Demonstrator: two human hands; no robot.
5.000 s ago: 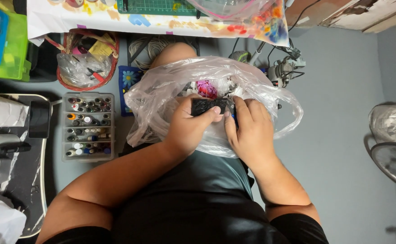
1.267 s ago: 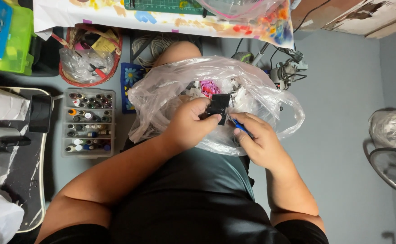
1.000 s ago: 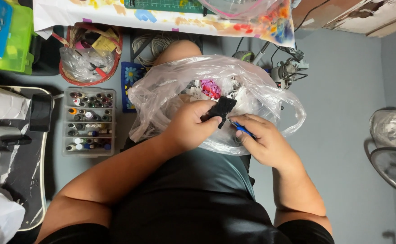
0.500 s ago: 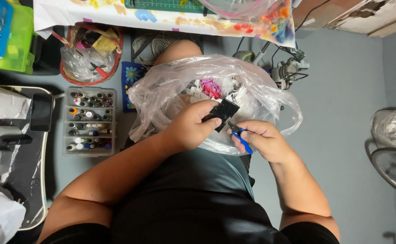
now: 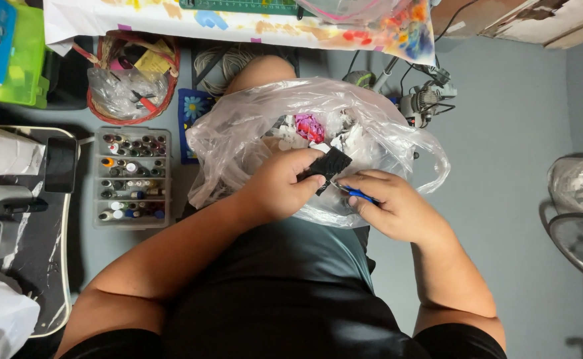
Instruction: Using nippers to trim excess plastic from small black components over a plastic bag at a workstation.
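A small black piece (image 5: 327,167) was pinched in the left hand (image 5: 279,187) over the clear plastic bag (image 5: 398,143) in the lap, a blue-handled tool (image 5: 358,193) was gripped against it by the right hand (image 5: 392,209), so trimming looked barely started.

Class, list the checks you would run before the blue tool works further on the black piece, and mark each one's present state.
1. Left hand grips black piece: ok.
2. Right hand holds blue tool: ok.
3. Tool tip meets the piece: cannot tell.
4. Clear plastic bag lies under the work to catch scraps: ok.
5. Left fingers clear of the tip: cannot tell.
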